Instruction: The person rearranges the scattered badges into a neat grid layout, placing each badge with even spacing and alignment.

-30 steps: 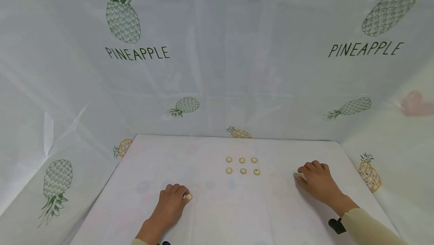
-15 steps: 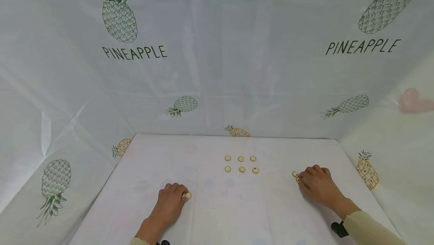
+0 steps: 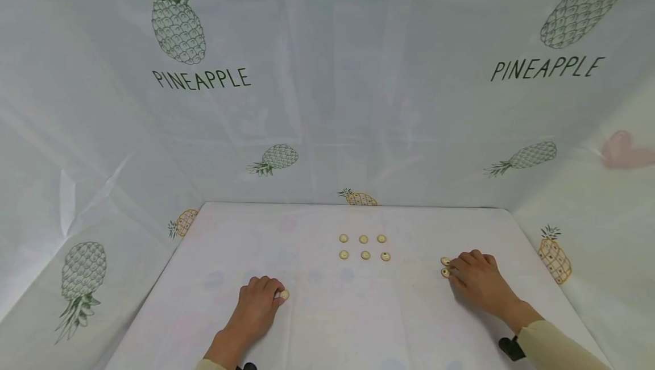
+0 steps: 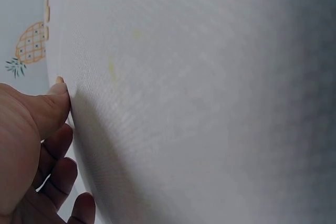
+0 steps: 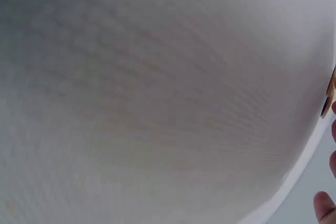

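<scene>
My left hand pinches a small round wooden disc between thumb and forefinger, low on the left of the white table. In the left wrist view, the disc's edge peeks out past the thumb. At the right, two similar discs lie one behind the other, the far disc and the near disc. The fingertips of my right hand are at these two, with thumb and forefinger around the near disc's right edge. The right wrist view catches only slivers of the discs and some fingers at its edge.
Several matching discs lie in two rows near the middle of the table, between the hands. Behind and beside the white tabletop hangs a pale sheet printed with pineapples.
The right fingers have uncovered two discs that were hidden or partly hidden. The near one has shifted left, so it lies directly in front of the other. The left hand holds still.
</scene>
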Demonstrator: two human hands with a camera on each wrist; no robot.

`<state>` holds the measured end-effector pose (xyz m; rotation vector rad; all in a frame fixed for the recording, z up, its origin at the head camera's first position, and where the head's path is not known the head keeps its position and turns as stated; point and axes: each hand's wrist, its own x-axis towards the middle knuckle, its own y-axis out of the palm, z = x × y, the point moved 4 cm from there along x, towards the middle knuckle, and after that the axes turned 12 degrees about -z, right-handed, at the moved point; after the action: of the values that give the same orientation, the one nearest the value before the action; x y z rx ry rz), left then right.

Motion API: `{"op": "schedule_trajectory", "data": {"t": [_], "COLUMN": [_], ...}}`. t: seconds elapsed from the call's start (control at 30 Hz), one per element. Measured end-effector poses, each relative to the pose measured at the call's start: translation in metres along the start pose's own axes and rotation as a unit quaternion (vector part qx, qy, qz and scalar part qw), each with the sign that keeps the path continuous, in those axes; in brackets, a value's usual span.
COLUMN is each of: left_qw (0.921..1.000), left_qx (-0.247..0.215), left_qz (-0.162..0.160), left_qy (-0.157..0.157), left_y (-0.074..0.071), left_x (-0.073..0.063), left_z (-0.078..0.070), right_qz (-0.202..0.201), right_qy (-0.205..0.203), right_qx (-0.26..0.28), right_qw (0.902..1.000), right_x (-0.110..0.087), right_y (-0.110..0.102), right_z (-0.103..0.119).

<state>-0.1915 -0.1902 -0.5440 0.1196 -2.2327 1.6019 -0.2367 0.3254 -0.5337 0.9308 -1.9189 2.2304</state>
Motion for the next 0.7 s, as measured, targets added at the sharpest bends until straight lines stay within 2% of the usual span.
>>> {"op": "schedule_trajectory", "data": {"t": [0.4,0.6,0.7], "left_qw": [1.0,1.0,0.9999], "left_qx": [0.003,0.0,-0.001], "left_qz": [0.009,0.009,0.01], "left_qy": [-0.002,-0.002,-0.003], "left_y": [-0.0011,-0.0016,-0.0014], "left_x": [0.0001,0.0001,0.0], "left_z": [-0.001,-0.0004,-0.0007], "right_qz": [-0.014,-0.048,-0.051], "right_qy": [-0.003,-0.03,-0.036], "right_qx": [0.017,0.036,0.039], "right_qw": [0.9997,0.9978,0.9973], "right_x": [0.0024,0.0023,0.0026], "right_y": [-0.0028,-0.0017,0.0], "right_z": [0.0066,0.0069,0.0081]}}
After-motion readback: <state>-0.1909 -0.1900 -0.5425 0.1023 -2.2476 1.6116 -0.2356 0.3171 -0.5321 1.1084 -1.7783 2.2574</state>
